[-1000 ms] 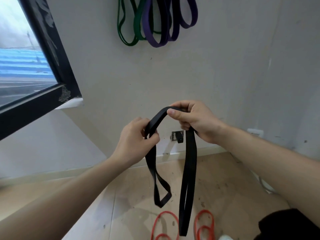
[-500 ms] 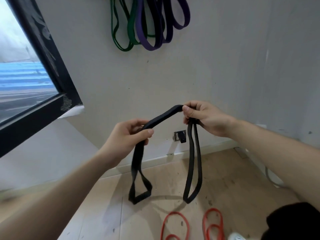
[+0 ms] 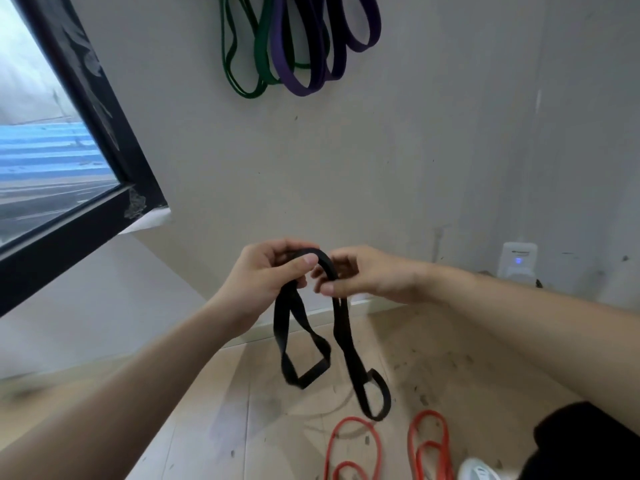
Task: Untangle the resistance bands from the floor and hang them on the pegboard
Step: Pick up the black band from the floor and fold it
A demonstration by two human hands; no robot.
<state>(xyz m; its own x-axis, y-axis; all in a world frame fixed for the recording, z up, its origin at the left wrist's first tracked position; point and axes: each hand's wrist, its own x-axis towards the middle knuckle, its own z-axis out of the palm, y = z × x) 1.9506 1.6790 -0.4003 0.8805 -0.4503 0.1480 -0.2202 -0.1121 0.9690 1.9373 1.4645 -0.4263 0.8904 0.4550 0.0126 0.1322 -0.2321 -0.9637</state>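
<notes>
A black resistance band (image 3: 341, 337) arches between both my hands at chest height and hangs down in two folded loops above the floor. My left hand (image 3: 266, 278) grips its left side with the thumb over the top of the arch. My right hand (image 3: 360, 275) pinches the right side close beside it. Red bands (image 3: 356, 445) lie curled on the floor below. Green bands (image 3: 242, 64) and purple bands (image 3: 311, 53) hang on the wall above; their hooks are out of view.
A black-framed window (image 3: 79, 202) stands at the left. A white plug-in device (image 3: 517, 261) with a blue light sits on the wall at the right. A dark garment (image 3: 588, 445) and a white shoe tip (image 3: 479, 471) are at the bottom right on the wooden floor (image 3: 221, 427).
My hands have come close together, so the stretch of black band between them has shortened into a tight arch. The hanging loops have swung and folded.
</notes>
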